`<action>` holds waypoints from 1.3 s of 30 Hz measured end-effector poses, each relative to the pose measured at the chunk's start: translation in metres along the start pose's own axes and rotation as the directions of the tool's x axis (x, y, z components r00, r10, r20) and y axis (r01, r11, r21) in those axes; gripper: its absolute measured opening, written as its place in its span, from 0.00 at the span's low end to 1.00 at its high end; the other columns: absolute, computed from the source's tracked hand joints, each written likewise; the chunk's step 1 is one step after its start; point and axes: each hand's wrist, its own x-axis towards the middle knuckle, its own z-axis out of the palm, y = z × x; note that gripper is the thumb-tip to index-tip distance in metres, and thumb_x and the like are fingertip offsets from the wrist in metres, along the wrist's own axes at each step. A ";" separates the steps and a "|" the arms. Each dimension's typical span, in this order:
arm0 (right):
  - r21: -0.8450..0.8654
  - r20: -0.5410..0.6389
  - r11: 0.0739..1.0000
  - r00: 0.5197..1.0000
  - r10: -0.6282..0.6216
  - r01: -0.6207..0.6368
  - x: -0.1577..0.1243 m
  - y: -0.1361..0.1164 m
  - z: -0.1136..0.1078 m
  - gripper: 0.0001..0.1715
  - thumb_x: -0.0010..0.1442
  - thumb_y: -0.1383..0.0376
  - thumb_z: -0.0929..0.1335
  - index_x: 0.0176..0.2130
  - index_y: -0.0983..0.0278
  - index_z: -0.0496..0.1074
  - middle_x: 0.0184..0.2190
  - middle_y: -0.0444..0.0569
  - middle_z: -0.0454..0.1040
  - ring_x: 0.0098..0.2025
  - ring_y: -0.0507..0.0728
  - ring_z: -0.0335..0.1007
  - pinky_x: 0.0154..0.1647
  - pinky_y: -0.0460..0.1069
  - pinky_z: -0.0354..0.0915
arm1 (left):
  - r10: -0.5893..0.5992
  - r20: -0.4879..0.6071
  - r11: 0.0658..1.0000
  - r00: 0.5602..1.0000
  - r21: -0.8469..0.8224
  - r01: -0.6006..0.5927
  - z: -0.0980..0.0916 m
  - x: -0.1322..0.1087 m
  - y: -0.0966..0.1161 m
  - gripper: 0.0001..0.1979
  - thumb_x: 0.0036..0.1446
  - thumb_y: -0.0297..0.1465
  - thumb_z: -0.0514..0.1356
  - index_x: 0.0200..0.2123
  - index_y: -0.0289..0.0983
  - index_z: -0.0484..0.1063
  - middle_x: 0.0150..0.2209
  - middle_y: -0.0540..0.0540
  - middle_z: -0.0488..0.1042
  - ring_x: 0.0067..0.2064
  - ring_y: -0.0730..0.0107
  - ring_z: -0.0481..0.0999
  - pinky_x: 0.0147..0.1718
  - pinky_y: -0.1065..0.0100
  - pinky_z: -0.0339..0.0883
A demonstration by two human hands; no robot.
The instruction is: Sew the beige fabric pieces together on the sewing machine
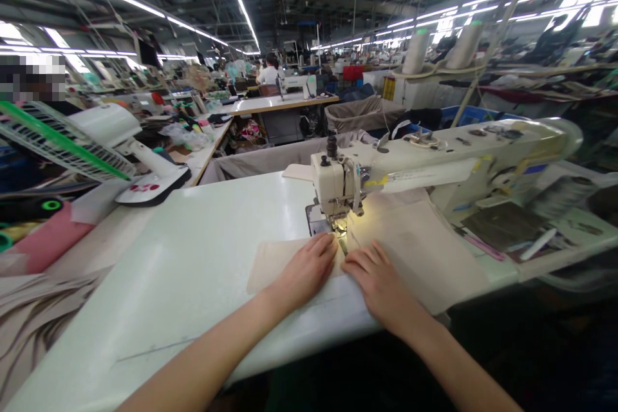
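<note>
Rows of sewing stations fill a strip-lit factory hall. At a white bench [193, 257], a worker's left hand [304, 270] and right hand [379, 283] lie flat, fingers together, pressing a beige fabric piece [415, 251] just in front of the sewing machine [434, 167], either side of its lit needle. A desk fan [87, 141] stands well left of the machine.

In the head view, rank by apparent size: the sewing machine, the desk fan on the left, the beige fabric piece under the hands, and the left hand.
1. sewing machine
2. desk fan, though it sits nearer the camera's edge, so this is unsure
3. beige fabric piece
4. left hand, flat on the fabric, about the size of the right hand
</note>
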 end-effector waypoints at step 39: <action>0.046 -0.043 0.999 0.999 0.029 -0.027 0.008 0.004 0.007 0.25 0.66 0.77 0.58 0.52 0.60 0.73 0.50 0.49 0.76 0.58 0.60 0.64 0.70 0.65 0.38 | -0.033 0.133 0.999 0.991 0.009 0.032 -0.008 0.008 0.006 0.09 0.67 0.26 0.51 0.47 0.36 0.69 0.45 0.41 0.71 0.48 0.59 0.73 0.48 0.58 0.73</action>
